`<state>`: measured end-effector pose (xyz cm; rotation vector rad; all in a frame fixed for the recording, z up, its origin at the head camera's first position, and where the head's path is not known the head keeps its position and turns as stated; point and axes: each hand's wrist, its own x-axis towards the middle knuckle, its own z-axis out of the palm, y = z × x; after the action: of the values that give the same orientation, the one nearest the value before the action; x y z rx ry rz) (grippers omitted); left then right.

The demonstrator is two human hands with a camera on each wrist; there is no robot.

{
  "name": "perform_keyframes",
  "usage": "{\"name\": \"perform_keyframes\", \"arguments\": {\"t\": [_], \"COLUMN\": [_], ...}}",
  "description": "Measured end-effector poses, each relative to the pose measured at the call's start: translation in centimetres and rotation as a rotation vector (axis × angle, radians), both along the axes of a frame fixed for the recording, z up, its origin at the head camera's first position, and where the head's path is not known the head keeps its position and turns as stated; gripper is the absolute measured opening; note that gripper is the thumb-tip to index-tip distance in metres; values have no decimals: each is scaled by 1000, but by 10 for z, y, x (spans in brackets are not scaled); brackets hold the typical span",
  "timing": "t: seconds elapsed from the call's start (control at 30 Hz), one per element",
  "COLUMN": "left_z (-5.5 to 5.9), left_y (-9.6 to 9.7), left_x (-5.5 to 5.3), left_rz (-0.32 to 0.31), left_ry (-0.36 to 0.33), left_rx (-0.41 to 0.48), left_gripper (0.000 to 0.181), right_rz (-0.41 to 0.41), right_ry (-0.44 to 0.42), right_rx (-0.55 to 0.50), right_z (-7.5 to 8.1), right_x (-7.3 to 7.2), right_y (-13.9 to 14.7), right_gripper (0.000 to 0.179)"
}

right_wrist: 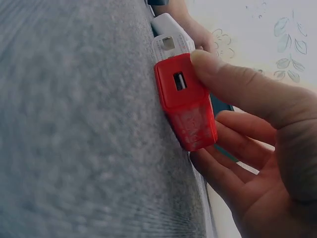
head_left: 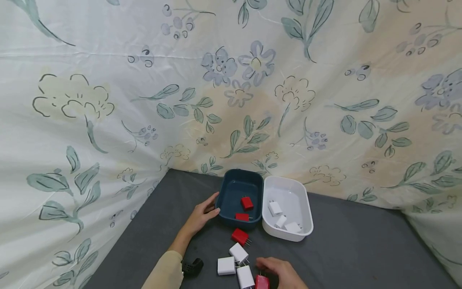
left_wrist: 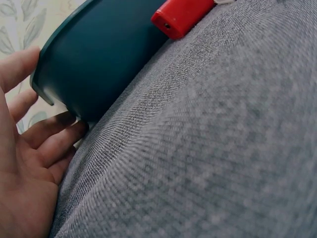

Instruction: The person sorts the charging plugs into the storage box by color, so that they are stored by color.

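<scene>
In the head view my left hand [head_left: 201, 215] rests against the left outer wall of a dark blue bin [head_left: 224, 185], its fingers loosely bent in the left wrist view. Inside that bin lie two red chargers [head_left: 247, 203]. At the bottom of the head view my right hand [head_left: 283, 273] holds a red USB wall charger [right_wrist: 181, 84] low at the cloth, thumb at its top edge and fingers along the far side. Beside it three white chargers [head_left: 226, 266] lie close together. Another red charger [head_left: 240, 237] lies in front of the blue bin.
A white bin [head_left: 309, 224] with three white chargers [head_left: 275, 208] stands right beside the blue one. Dark grey cloth [head_left: 346, 241] covers the table. A floral curtain [head_left: 216, 104] hangs behind and at both sides. A black band [head_left: 193, 267] lies by the left forearm.
</scene>
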<state>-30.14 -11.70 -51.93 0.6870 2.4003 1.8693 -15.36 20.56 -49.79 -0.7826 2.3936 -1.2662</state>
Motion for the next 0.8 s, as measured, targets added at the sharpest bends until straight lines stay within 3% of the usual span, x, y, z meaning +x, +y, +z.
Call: {"name": "perform_keyframes", "arguments": {"t": [0.2, 0.33, 0.43, 0.8], "left_z": [6, 24, 31, 32], "left_y": [0, -1, -1, 0], "left_x": [4, 13, 17, 18], "left_rz": [0, -38, -46, -35], "left_ry": [-24, -23, -14, -11], "left_rx": [3, -11, -36, -35], "left_gripper": [63, 63, 63, 63], "right_rz": [-92, -128, -166, -319], "right_ry": [-33, -46, -45, -19], "right_rx": [-36, -77, -78, 25], "right_z": [5, 3, 3, 6], "right_x": [2, 1, 1, 4], "right_y": [0, 1, 1, -2], "right_gripper": [71, 70, 73, 78]}}
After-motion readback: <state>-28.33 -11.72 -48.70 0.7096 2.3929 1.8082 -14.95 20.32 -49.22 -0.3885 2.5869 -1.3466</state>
